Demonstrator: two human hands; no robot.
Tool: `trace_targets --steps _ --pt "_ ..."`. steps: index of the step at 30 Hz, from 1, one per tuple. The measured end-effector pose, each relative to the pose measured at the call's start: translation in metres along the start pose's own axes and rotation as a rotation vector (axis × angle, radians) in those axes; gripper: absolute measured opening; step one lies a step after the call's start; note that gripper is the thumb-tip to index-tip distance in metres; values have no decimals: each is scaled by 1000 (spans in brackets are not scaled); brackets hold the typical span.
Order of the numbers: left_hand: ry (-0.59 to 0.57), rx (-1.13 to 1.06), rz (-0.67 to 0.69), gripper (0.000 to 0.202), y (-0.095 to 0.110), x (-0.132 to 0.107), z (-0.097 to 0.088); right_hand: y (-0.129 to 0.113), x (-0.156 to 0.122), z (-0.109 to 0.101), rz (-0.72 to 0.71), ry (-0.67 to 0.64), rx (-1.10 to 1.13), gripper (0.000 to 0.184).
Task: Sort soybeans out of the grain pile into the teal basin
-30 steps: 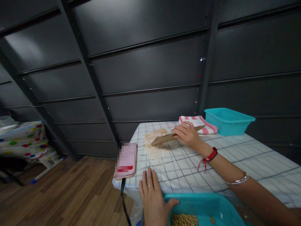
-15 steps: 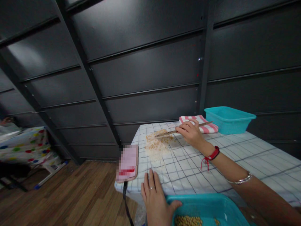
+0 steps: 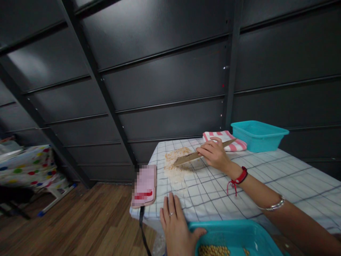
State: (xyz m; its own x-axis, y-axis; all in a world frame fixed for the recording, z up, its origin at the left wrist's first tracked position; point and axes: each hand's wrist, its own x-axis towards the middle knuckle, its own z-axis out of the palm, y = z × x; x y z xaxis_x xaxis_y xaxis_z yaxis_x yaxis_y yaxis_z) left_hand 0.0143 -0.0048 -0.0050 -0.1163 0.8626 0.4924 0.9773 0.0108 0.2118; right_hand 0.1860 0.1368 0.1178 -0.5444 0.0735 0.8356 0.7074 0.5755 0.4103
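Note:
My right hand (image 3: 213,153) is closed round the middle of a flat brown strip that looks like cardboard (image 3: 188,158). The strip's left end reaches over a spread of pale grains mixed with yellow kernels (image 3: 176,174) on the checked tablecloth (image 3: 210,193). My left hand (image 3: 174,224) lies flat at the table's front edge, fingers stretched out. Its thumb rests on the rim of a teal basin (image 3: 231,224), which holds round yellowish beans (image 3: 214,250) at the bottom of the view.
A second teal basin (image 3: 259,137) stands at the back right beside a folded red-and-white striped cloth (image 3: 225,137). A pink phone (image 3: 147,185) with a dark strap (image 3: 143,231) lies at the left edge. Farther left is a table with a dotted cloth (image 3: 29,167).
The strip has tilted so more of its flat face shows, and its left end has moved slightly nearer me. My right hand shifted a little left. My left hand stayed put.

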Motion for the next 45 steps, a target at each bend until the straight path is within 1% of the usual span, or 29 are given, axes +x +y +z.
trace_targets --steps 4,7,12,19,22,25,31,35,40,45 --pt "-58 -8 41 89 -8 1 5 -5 2 2 -12 -11 15 18" --pt "-64 3 65 93 -12 0 7 -4 3 -1 -17 -3 27 16" --pt "-65 15 71 93 -14 -1 8 2 1 -5 -8 22 29 16" --pt "-83 -6 43 91 -7 2 1 -1 0 -1 -25 -14 46 19" --pt "-64 -4 -2 86 -2 2 -3 1 0 -5 -33 -4 60 19" --pt "-41 -12 -11 85 2 2 -4 5 0 -11 -38 15 57 17" --pt "-76 -16 -24 84 2 3 -5 5 1 -12 -31 -4 27 17" --pt "-51 -5 -19 87 2 3 -4 3 2 -11 -29 -3 28 18" --pt "-84 -9 -19 88 2 3 -6 3 3 -14 -75 22 63 16" --pt "-47 2 -9 90 2 3 -6 6 4 -18 -73 40 101 16"
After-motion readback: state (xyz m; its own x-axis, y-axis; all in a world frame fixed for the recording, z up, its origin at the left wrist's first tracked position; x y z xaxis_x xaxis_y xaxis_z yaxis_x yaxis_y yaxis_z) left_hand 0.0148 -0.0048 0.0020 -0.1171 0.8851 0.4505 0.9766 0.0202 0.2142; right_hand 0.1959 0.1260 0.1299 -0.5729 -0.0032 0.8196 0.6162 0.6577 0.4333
